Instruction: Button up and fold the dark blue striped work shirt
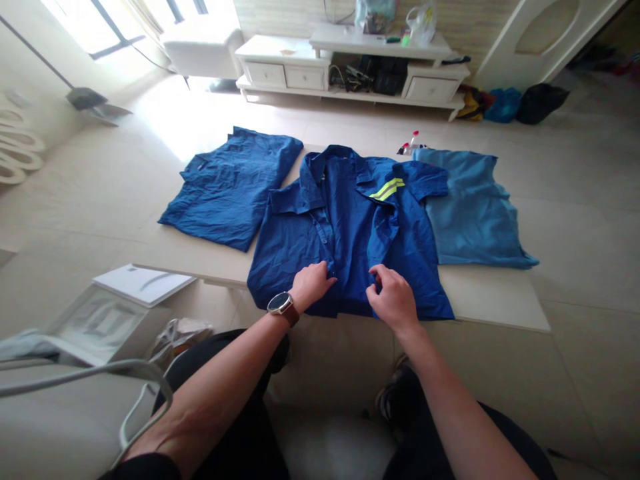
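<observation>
A dark blue short-sleeved work shirt (345, 240) lies spread on the low table with its front parted and its collar away from me. A yellow and grey reflective strip (387, 190) crosses the right side of its chest. My left hand (313, 288), with a watch (281, 304) on the wrist, is closed on the left front edge of the shirt near the hem. Opposite it, my right hand (393, 297) pinches the right front edge with thumb and curled fingers. The fabric inside both grips is mostly hidden.
Folded blue cloth (225, 187) lies left of the shirt, a lighter blue cloth (473, 207) right. Beneath is a pale table (500, 300). Red-capped bottles (414, 139) stand behind. A white box (145, 283) is at left; a TV cabinet (285, 70) stands across the floor.
</observation>
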Demonstrator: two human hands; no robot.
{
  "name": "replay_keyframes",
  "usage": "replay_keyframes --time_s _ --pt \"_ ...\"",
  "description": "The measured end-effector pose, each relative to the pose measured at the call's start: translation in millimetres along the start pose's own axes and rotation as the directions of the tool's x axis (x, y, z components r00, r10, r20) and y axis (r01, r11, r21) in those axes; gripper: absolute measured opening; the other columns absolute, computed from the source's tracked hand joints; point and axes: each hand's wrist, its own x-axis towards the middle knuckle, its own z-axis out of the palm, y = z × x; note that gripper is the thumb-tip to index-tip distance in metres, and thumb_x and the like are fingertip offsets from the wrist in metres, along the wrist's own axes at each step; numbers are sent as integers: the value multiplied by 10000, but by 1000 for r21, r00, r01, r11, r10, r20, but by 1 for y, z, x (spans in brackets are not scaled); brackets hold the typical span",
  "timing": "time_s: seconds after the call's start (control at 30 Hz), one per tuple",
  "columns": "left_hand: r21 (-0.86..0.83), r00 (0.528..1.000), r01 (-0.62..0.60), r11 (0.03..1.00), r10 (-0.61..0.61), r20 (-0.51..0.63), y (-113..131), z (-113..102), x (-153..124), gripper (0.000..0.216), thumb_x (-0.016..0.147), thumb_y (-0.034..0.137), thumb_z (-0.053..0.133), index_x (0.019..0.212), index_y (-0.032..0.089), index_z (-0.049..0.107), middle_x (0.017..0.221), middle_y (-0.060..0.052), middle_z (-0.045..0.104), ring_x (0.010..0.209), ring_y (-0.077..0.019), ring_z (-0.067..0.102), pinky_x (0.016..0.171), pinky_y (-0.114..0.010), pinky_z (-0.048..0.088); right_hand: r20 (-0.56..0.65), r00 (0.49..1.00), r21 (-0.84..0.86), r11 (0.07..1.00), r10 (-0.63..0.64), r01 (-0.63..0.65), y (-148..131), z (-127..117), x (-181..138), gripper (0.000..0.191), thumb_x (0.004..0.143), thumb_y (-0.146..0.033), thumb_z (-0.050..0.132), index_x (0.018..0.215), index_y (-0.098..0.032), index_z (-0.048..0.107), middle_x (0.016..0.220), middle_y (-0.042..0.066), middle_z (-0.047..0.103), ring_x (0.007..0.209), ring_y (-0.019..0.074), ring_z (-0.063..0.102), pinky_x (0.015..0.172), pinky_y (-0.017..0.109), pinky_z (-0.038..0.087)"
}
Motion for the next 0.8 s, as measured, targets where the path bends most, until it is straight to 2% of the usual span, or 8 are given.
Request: replay_keyframes --time_s 0.1,0.27,0.4,0.63,0.8 --pt "0 1000 -16 1000 16 -13 1 1 0 318 972 469 597 1174 225 621 1165 -99 744 1054 -262 724 855 -328 547 44 999 18 999 26 -27 1 2 0 363 821 -144 534 1168 -196 628 921 56 685 860 212 629 821 324 457" --pt "10 1000 -15 1000 15 -7 4 2 1 264 987 417 580 1168 228 613 1176 -101 740 1065 -262 720 860 -334 543 174 985 42 999 -14 7 0 9 -1 243 897 -179 532 1112 -214 640 915 40 688 869 196 632 826 313 447" --pt "17 1000 -9 1000 9 -3 7 1 1 259 983 396 580 1180 232 615 1188 -103 736 1077 -266 717 880 -345 545 253 967 32 999 -23 15 -3 15 0 229 912 -163 547 1113 -219 643 974 42 710 920 195 638 830 307 435" --pt "22 1000 -1 1000 1 -5 11 -1 3 250 973 408 583 1137 225 627 1153 -99 744 1060 -271 723 859 -350 556 276 961 68 997 26 -47 -4 23 4 378 918 -223 601 1295 -226 577 988 27 710 891 188 654 809 304 450" --pt "6 1000 11 1000 -11 2 13 -2 5 267 966 428 580 1116 215 637 1144 -104 748 1061 -286 725 851 -359 558 289 954 58 993 83 -104 -2 27 5 485 920 -332 647 1374 -223 516 1199 83 699 1024 229 676 863 339 500"
